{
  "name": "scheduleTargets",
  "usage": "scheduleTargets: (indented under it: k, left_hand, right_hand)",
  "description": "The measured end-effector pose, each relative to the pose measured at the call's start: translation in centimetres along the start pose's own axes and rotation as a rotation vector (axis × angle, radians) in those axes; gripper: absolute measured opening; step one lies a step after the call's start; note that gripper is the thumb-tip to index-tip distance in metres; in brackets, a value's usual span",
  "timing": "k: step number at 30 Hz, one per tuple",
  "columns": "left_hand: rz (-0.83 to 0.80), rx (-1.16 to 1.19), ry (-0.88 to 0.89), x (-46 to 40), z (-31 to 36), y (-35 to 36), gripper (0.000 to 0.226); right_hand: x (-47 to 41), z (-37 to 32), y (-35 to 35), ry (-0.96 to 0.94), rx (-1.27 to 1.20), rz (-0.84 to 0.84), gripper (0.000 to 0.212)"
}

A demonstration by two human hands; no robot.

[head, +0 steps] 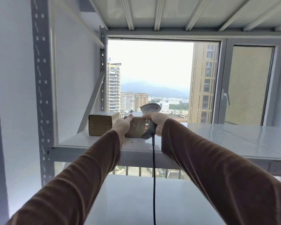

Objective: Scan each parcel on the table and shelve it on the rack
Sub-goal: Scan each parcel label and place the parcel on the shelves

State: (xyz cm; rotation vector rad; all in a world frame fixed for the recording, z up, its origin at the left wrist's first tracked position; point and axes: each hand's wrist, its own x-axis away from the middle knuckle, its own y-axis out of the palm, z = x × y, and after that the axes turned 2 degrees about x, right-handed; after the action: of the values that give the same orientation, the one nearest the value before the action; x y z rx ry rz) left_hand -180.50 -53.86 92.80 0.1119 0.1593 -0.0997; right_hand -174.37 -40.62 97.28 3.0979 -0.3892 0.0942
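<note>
The brown cardboard parcel [136, 127] near the shelf's front edge is mostly hidden behind both hands, its label unseen. The grey handheld scanner [150, 118] shows only its head and handle base above the right hand's grip [157, 123], and its black cable [154, 184] is cut off by the bottom edge.

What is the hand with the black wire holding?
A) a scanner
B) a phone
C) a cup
A: the right hand grips the grey handle of a barcode scanner, its black cable hanging down, beside the cardboard parcel on the rack shelf.
</note>
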Motion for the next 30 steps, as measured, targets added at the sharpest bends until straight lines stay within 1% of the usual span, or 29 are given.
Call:
scheduleTargets:
  k: [1,4,5,7,9,11,13,15,19,22,26,30]
  left_hand:
    - [0.002,-0.016,0.02,-0.2,-0.1,-0.2,0.053]
    - [0.009,-0.107,0.115,1.1,0.6,-0.2,0.078]
    - [0.032,-0.131,0.168,1.7,0.8,-0.1,0.08]
    - [0.126,-0.195,0.334,2.8,1.2,0.3,0.075]
    - [0.18,-0.239,0.512,4.7,1.7,1.2,0.067]
    - [0.139,-0.229,0.635,6.9,1.9,2.7,0.061]
    - [0.058,-0.196,0.681,8.9,1.7,4.9,0.059]
    - [-0.054,-0.114,0.661,10.9,1.4,7.6,0.058]
    - [-0.306,0.101,0.514,14.4,-0.2,14.1,0.049]
    - [-0.511,0.207,0.4,17.5,-2.1,19.4,0.046]
    - [-0.747,0.262,0.269,22.8,-4.8,26.3,0.042]
    - [-0.9,0.319,0.134,29.6,-7.1,33.2,0.035]
  right_hand:
    - [0.1,0.0,0.0,-0.014,-0.004,0.014,0.014]
    - [1.0,0.0,-0.8,-0.075,-0.01,0.05,0.012]
    - [1.6,0.0,-1.2,-0.093,-0.016,0.053,0.012]
    - [2.9,0.1,-2.3,-0.134,-0.027,0.054,0.01]
    - [4.4,0.5,-3.5,-0.199,-0.064,0.07,0.015]
    - [6.6,1.0,-4.7,-0.262,-0.127,0.115,0.016]
    - [9.3,1.7,-6.0,-0.315,-0.181,0.151,0.002]
    - [12.1,2.6,-7.9,-0.357,-0.198,0.21,0.011]
    - [17.5,4.9,-13.1,-0.453,-0.202,0.361,0.01]
    - [20.6,7.2,-17.9,-0.482,-0.161,0.545,0.008]
    - [25.7,10.1,-24.1,-0.512,-0.096,0.78,0.022]
    - [32.1,13.0,-29.7,-0.49,-0.067,0.985,0.008]
